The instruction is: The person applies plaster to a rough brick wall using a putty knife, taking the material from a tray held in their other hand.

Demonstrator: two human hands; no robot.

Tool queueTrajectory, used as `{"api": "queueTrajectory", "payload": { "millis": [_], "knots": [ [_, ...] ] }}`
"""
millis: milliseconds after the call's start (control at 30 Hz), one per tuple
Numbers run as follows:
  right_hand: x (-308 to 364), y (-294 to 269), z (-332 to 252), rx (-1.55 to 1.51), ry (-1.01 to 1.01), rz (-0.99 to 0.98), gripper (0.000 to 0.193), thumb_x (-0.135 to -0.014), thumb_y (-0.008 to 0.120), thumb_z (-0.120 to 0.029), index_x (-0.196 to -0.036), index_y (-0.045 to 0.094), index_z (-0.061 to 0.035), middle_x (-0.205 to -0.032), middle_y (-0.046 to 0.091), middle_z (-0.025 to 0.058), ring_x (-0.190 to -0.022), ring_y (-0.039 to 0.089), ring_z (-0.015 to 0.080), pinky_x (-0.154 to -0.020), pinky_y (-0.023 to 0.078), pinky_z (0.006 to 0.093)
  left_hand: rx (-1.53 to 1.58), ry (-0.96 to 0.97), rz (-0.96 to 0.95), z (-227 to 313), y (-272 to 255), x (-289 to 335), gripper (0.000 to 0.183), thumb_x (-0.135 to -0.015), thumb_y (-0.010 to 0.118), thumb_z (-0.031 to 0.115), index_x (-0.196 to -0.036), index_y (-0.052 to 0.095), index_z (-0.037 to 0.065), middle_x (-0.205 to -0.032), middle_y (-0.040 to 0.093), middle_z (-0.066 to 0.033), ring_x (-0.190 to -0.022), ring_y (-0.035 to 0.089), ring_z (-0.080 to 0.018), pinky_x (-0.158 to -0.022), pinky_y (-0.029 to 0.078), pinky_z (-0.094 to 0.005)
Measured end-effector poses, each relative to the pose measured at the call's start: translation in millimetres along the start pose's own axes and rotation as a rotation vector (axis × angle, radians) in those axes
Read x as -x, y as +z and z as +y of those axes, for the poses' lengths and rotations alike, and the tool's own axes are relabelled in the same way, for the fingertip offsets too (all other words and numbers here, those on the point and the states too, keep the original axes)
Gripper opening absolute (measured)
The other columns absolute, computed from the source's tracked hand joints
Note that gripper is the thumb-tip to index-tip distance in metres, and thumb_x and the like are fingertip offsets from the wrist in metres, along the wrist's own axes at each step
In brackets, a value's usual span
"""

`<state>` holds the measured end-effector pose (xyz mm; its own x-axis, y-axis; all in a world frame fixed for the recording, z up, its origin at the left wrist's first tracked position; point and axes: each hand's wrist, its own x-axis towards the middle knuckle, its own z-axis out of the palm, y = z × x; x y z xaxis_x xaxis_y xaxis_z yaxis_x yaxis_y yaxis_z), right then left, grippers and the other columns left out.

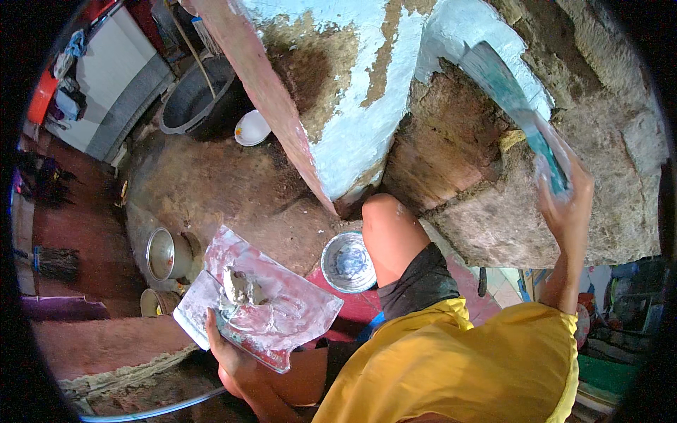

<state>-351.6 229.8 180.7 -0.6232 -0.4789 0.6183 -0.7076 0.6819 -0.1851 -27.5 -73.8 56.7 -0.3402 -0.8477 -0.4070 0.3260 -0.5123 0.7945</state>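
My right hand (568, 185) is closed around the teal handle of a wide putty knife (496, 80). The blade lies against a patch of pale blue-white plaster (458, 32) on the rough wall at the upper right, and a wet smear coats both blade and fingers. At the lower left, my left hand (229, 351) grips the edge of a pinkish plastic board (310, 310) from below, with the thumb on top. A lump of white putty (241, 289) sits on the board amid smeared streaks.
By my knee stands a putty-stained round tub (349, 262). A metal pot (169, 254) is on the floor left of the board. Farther back are a large black basin (197, 99) with a stick in it and a white plate (252, 128). A wall corner (345, 187) juts out ahead of me.
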Motion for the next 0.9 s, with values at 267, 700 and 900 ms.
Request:
{"api": "queueTrajectory", "payload": {
  "millis": [267, 700, 900],
  "knots": [
    [4.6, -3.6, -5.7, -0.027, -0.014, 0.036, 0.040, -0.078, 0.056, -0.005, -0.117, 0.057, -0.0035, -0.112, 0.059, 0.0195, -0.104, 0.059, 0.0309, -0.089, 0.043, 0.0353, -0.009, -0.018, -0.111, -0.3, -3.3, -3.5, 0.050, -0.089, 0.049, 0.036, -0.124, 0.043, 0.000, -0.116, 0.053, -0.0121, -0.102, 0.053, -0.0262, -0.089, 0.041, -0.0398],
    [10.2, -7.0, 1.7, -0.208, 0.060, -0.005, 0.042, -0.078, 0.055, -0.004, -0.120, 0.054, -0.0002, -0.108, 0.061, 0.0185, -0.098, 0.058, 0.0183, -0.086, 0.042, 0.0305, -0.035, 0.041, -0.094, -1.7, -2.2, -3.6, 0.048, -0.090, 0.049, 0.034, -0.123, 0.043, -0.001, -0.116, 0.053, -0.0110, -0.103, 0.053, -0.0243, -0.089, 0.041, -0.0384],
    [-14.2, 1.0, -12.9, -0.112, -0.050, 0.040, 0.041, -0.076, 0.058, -0.004, -0.117, 0.055, 0.0012, -0.107, 0.061, 0.0201, -0.097, 0.059, 0.0247, -0.087, 0.042, 0.0331, 0.034, -0.001, -0.092, -3.0, -3.3, -6.5, 0.048, -0.089, 0.051, 0.033, -0.122, 0.043, -0.001, -0.115, 0.053, -0.0112, -0.102, 0.053, -0.0243, -0.088, 0.041, -0.0387]
  ]
}}
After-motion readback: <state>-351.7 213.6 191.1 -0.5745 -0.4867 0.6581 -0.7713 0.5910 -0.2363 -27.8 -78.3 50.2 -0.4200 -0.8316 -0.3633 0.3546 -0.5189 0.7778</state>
